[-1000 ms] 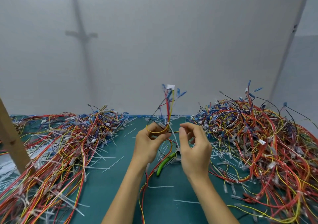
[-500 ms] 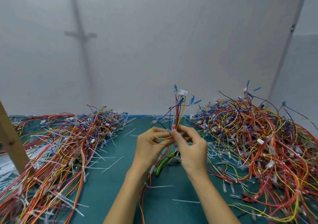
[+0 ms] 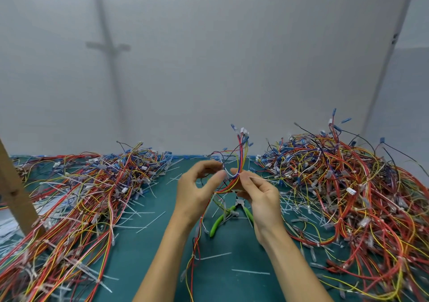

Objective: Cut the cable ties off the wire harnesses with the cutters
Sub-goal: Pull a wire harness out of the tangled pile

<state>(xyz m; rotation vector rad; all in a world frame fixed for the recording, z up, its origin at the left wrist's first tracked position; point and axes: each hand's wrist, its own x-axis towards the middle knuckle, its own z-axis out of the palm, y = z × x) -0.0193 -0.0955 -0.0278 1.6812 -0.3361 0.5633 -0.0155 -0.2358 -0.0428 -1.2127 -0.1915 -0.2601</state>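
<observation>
In the head view, the right hand (image 3: 262,199) pinches the wire harness (image 3: 241,153) mid-bundle above the mat (image 3: 144,255). The left hand (image 3: 195,195) curls beside it, and I cannot tell whether it grips. The harness looks light and floppy, so it is best held just beside a tie. The cutters (image 3: 221,219) lie on the mat below.

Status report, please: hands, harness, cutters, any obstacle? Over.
Right hand pinches wire harness; left hand beside it, grip unclear. Cutters lie untouched on mat under the hands. Loose ties around them, nothing blocking.

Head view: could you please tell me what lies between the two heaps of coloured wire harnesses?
Head view: teal mat, cut white cable ties, green-handled cutters, left hand and right hand at one harness.
</observation>
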